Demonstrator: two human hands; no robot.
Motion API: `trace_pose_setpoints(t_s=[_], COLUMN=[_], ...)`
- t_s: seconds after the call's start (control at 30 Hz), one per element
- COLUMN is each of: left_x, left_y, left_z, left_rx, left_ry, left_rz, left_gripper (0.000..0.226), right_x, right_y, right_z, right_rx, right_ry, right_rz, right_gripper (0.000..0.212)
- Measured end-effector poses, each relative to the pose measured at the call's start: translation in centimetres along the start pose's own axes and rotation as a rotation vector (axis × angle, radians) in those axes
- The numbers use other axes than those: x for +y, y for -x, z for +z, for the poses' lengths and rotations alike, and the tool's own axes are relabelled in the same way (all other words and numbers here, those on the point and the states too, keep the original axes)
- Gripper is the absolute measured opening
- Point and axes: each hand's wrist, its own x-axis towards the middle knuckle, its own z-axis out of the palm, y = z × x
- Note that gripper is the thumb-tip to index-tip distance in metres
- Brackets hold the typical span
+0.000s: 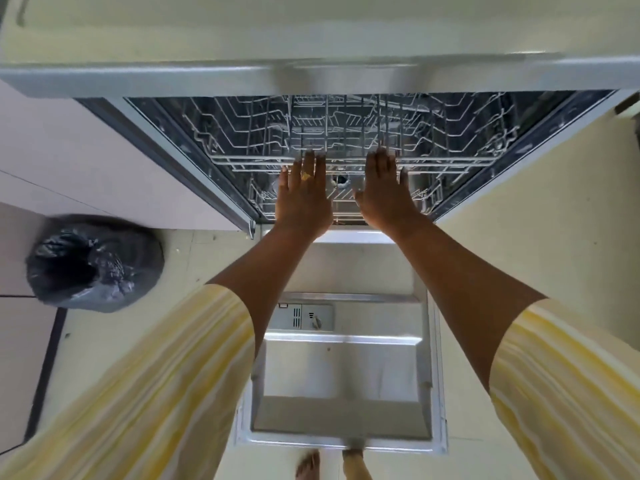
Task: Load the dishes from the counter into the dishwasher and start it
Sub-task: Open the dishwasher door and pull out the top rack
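Silver wire makes up the top rack (242, 161), and it looks empty; no dishes are in view, so loading has likely not begun; the left hand (303, 199) and right hand (384, 195) lie flat with straight fingers on the rack's front edge, holding nothing, probably to slide it; the door (343, 375) lies open below, leaving room; a black bag (93, 265) sits off left on the floor.

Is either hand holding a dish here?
No, the left hand and right hand both lie flat with straight fingers against the front of the upper rack, holding nothing.
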Motion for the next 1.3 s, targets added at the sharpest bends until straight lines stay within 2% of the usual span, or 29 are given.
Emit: trace_pose_setpoints(t_s=[0.23, 0.43, 0.57, 0.73, 0.87, 1.1, 1.3], left_x=[-0.6, -0.7, -1.3, -1.8, -2.0, -1.3, -0.4], left_y=[-0.2, 1.6, 4.1, 6.4, 8.3, 13.8, 17.9], left_z=[-0.2, -0.3, 0.2, -0.2, -0.4, 0.6, 0.9], left_rx=[0.062, -0.004, 0.017, -0.035, -0.147, -0.256, -0.299], left_ry=[-0.035, -0.088, -0.067, -0.160, -0.184, -0.116, -0.061], left_rz=[-0.049, 0.011, 0.060, 0.108, 0.114, 0.157, 0.156], left_gripper=[0.080, 0.076, 0.075, 0.068, 0.070, 0.068, 0.065], right_x=[-0.4, -1.1, -1.8, -2.5, -2.6, -2.6, -2.7], right_y=[-0.6, 1.1, 3.6, 5.7, 7.9, 13.3, 17.4], right_z=[-0.6, -0.3, 1.4, 1.8, 2.1, 3.6, 4.2], right_rx=[0.018, 0.045, 0.044, -0.015, -0.060, -0.118, -0.179], right_ry=[0.095, 0.156, 0.166, 0.153, 0.152, 0.152, 0.148], right_rz=[0.018, 0.062, 0.104, 0.161, 0.151, 0.169, 0.174], right_gripper=[0.060, 0.057, 0.057, 0.060, 0.059, 0.048, 0.049])
